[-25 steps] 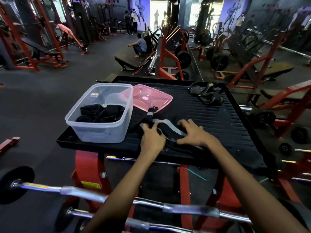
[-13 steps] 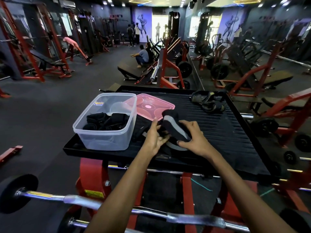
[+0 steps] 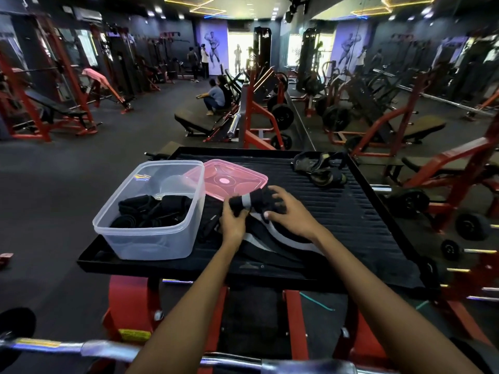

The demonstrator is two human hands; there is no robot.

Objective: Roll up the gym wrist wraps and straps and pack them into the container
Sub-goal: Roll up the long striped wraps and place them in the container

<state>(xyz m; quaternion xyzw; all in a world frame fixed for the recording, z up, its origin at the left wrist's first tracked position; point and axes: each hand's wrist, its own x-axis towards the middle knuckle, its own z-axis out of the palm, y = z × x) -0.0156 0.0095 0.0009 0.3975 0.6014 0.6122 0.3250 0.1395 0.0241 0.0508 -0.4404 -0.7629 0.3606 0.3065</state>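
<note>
Wrist wrap (image 3: 253, 201): black with a grey stripe, partly rolled, held between both hands near the platform's (image 3: 372, 228) middle; its loose tail trails toward the near edge.
Left hand (image 3: 232, 225): closed on the roll's left end.
Right hand (image 3: 290, 214): fingers spread over the roll's right side, thumb pressing the wrap.
Container (image 3: 151, 211): clear, open, at the near left corner, holding rolled black straps (image 3: 151, 211); left of both hands.
Lid (image 3: 232, 179): pink, just behind the roll.
</note>
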